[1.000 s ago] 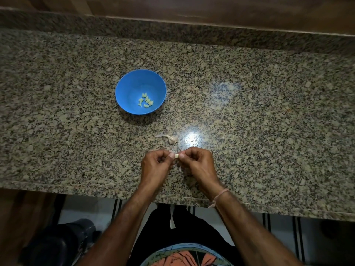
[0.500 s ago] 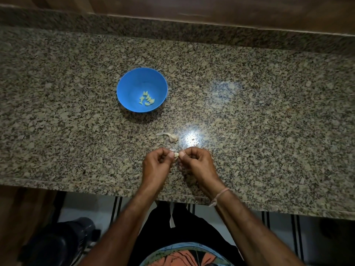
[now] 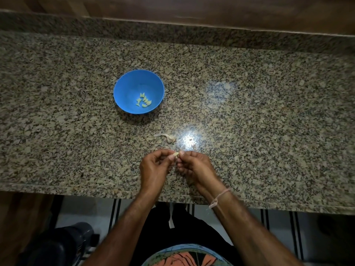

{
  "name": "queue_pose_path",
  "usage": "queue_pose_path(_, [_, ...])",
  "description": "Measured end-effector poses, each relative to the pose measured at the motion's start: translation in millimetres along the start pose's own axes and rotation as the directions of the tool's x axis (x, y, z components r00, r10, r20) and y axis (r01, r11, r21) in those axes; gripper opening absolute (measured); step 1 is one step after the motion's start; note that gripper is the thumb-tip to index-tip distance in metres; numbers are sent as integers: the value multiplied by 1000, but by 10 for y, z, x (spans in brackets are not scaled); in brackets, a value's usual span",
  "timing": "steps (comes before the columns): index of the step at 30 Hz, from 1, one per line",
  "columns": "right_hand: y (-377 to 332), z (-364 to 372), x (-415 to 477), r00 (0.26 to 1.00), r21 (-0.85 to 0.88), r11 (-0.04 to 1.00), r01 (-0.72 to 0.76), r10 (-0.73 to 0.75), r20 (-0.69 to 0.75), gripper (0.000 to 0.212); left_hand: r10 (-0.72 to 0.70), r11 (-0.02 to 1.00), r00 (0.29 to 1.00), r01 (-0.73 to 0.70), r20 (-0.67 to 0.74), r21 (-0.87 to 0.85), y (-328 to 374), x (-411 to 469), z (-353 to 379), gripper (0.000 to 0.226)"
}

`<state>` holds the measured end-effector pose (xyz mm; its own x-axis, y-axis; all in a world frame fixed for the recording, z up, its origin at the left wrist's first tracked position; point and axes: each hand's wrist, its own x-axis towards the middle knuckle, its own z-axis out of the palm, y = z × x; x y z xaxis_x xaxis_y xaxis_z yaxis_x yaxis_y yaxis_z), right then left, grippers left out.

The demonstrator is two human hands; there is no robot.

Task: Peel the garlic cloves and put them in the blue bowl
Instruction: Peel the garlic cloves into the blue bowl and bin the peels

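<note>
Head view shows me the clove [image 3: 175, 154] now sticking out barer than a second ago, pinched between left hand [image 3: 154, 168] and right hand [image 3: 196, 167] near the counter's [image 3: 269, 131] front edge (peel nearly off, I judge), bowl [image 3: 126, 89] waiting beyond toward the back.

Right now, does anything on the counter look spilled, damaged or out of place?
Nothing stands out. Bits of garlic skin lie loose on the counter between the bowl and the hands, as peeling would leave them. The bowl stands upright with peeled cloves inside. Both hands pinch one clove.
</note>
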<state>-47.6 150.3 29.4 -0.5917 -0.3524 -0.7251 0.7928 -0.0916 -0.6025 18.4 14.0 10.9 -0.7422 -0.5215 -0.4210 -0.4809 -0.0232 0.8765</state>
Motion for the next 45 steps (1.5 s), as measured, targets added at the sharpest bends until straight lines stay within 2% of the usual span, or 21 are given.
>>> queue_pose_path(6, [97, 14, -15, 971, -256, 938, 236, -241, 11, 14, -193, 959, 980, 200, 54, -199, -3, 20, 20, 14])
queue_pose_path(11, [150, 37, 55, 932, -462, 831, 311, -363, -25, 14, -236, 959, 972, 235, 10, -157, -87, 90, -36, 17])
queue_pose_path(12, [165, 28, 76, 916, -522, 788, 328, -400, -28, 13, -238, 959, 971, 234, -6, -159, -81, 113, -57, 17])
queue_pose_path(15, [243, -15, 137, 845, -740, 553, 383, -533, 39, 4, -208, 968, 978, 204, -11, -149, -43, 173, -134, 19])
queue_pose_path(16, [263, -12, 141, 826, -779, 492, 389, -561, 58, 7, -197, 971, 980, 195, -2, -141, -23, 190, -157, 19])
queue_pose_path(18, [270, 18, 133, 788, -801, 442, 404, -613, 59, 20, -177, 977, 984, 177, 12, -119, 12, 204, -174, 21])
queue_pose_path(21, [222, 131, 92, 775, -719, 510, 472, -629, 62, 27, -154, 986, 986, 158, 59, -62, 50, 207, -172, 26])
queue_pose_path(25, [249, 230, 85, 814, -589, 649, 481, -580, 25, 11, -101, 995, 987, 98, 121, 30, 62, 196, -162, 33])
queue_pose_path(27, [283, 227, 89, 824, -552, 696, 460, -566, -28, 7, -85, 995, 987, 76, 135, 68, 27, 193, -170, 30])
queue_pose_path(29, [291, 222, 74, 829, -527, 717, 456, -557, -41, 9, -106, 994, 979, 104, 172, 20, -5, 172, -193, 21])
queue_pose_path(31, [294, 215, 55, 831, -519, 726, 451, -554, -53, 17, -127, 991, 977, 131, 172, -15, -18, 185, -269, 15])
queue_pose_path(32, [296, 205, 47, 829, -524, 730, 440, -554, -75, 22, -103, 995, 985, 102, 135, 16, -6, 208, -335, 11])
queue_pose_path(36, [325, 58, 43, 798, -608, 697, 380, -580, -166, 31, 65, 961, 998, -55, -28, 271, 47, 349, -620, 3])
queue_pose_path(40, [310, -69, -10, 810, -632, 686, 361, -566, -151, 31, 213, 891, 977, -195, 3, 410, 25, 374, -661, 21])
queue_pose_path(42, [301, -121, -32, 787, -667, 644, 376, -602, -137, 33, 298, 850, 955, -263, -5, 456, 10, 291, -581, 31])
queue_pose_path(43, [296, -153, -42, 775, -687, 618, 383, -620, -126, 34, 320, 834, 947, -297, 31, 464, 0, 226, -514, 35])
queue_pose_path(45, [295, -221, -45, 760, -722, 572, 389, -642, -99, 38, 325, 792, 927, -376, 188, 481, -41, 84, -317, 46])
